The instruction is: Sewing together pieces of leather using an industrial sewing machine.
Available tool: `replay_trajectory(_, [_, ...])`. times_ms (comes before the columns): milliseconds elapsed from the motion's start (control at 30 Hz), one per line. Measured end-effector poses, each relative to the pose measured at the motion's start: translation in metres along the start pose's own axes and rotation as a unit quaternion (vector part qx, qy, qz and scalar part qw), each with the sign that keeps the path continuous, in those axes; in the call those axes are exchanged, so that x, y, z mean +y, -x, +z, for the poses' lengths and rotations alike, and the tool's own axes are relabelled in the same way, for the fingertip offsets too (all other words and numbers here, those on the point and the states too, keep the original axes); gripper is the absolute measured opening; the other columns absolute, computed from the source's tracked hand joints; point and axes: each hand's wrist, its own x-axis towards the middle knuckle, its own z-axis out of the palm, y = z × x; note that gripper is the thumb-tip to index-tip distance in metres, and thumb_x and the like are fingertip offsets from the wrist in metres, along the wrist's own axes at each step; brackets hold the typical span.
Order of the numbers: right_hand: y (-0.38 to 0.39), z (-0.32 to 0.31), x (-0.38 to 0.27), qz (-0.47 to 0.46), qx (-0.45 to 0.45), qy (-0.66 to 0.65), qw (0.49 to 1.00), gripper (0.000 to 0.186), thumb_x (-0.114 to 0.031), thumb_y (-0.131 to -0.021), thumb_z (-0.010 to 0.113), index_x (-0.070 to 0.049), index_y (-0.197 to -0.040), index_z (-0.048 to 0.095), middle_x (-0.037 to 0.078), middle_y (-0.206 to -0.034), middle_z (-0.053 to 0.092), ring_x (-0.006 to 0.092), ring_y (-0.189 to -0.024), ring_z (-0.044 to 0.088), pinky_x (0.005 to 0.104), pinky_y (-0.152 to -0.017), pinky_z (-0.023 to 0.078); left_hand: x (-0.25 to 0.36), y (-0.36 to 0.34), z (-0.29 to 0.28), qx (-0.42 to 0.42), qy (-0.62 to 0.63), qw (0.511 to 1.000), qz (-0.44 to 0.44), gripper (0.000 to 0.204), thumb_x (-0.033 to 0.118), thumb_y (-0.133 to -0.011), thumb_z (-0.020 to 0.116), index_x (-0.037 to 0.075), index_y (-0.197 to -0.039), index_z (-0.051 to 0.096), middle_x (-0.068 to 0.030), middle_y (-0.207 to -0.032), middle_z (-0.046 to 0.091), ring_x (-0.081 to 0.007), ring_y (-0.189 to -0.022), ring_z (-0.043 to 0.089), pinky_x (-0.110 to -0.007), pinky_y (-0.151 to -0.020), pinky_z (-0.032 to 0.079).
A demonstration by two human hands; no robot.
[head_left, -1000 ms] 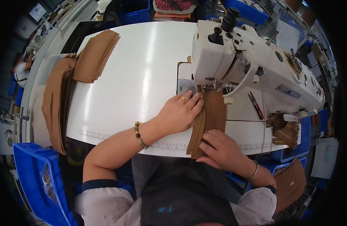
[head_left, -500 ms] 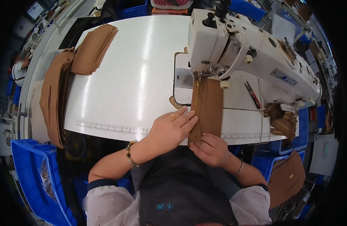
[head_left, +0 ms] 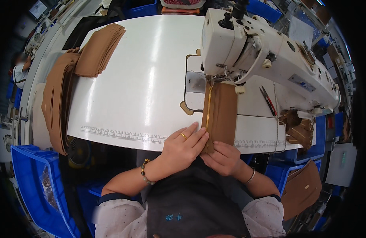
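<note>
A brown fabric piece point(head_left: 226, 115) lies under the needle area of a white sewing machine point(head_left: 222, 43). Along its left edge runs a zipper point(head_left: 209, 107) with gold teeth, its far end beneath the presser foot. My left hand point(head_left: 185, 144) rests with outstretched fingers, their tips on the zipper's left side near the table's front edge. At the near end of the strip, my right hand point(head_left: 222, 158) pinches the brown fabric between thumb and curled fingers. The hands are close together, and the thumb of the left one is mostly hidden.
Stacked brown fabric pieces point(head_left: 99, 49) lie at the table's far left, with more folded pieces point(head_left: 58, 99) beside them. Red-handled thread snips point(head_left: 269, 101) lie right of the fabric. A bundle of zippers point(head_left: 300, 129) hangs near the right edge. Blue bins point(head_left: 36, 170) flank the table.
My left hand has slid a little toward me along the strip. More of the gold zipper teeth now shows, lying straighter. My right hand keeps its pinch at nearly the same place.
</note>
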Motion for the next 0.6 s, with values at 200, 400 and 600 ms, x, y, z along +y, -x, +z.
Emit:
replay_trajectory(200, [0.0019,0.0006,0.0020,-0.007,0.005,-0.009,1.000,0.021,-0.011,-0.076,0.090,-0.010,-0.093,0.077,0.006,-0.094,0.073,0.0248,-0.089,0.071,0.0377,-0.084,0.065,0.0008,-0.0007,-0.0004,0.013,-0.002,1.000,0.004,0.039,0.013,-0.074,0.077,0.005,-0.112,0.080,-0.0090,-0.120,0.077,-0.0300,-0.117,0.074,-0.037,-0.087,0.063])
replay_trajectory(400, [0.0005,0.0013,0.0015,-0.019,0.011,0.004,1.000,0.021,-0.018,-0.080,0.088,-0.008,-0.096,0.078,0.007,-0.096,0.073,0.0249,-0.091,0.072,0.0380,-0.085,0.065,0.0001,0.0046,-0.0044,0.012,0.018,1.000,0.015,0.038,0.015,-0.073,0.082,0.006,-0.110,0.080,-0.0082,-0.121,0.077,-0.0299,-0.118,0.074,-0.037,-0.088,0.063])
replay_trajectory(600, [0.0019,-0.0060,0.0000,-0.007,-0.021,-0.023,0.999,0.023,-0.026,-0.085,0.084,-0.006,-0.096,0.078,0.008,-0.095,0.073,0.0265,-0.093,0.074,0.0388,-0.084,0.066,0.0011,0.0078,-0.0048,0.009,0.025,1.000,0.010,0.037,0.017,-0.076,0.081,0.007,-0.111,0.080,-0.0080,-0.123,0.076,-0.0302,-0.120,0.073,-0.040,-0.091,0.062])
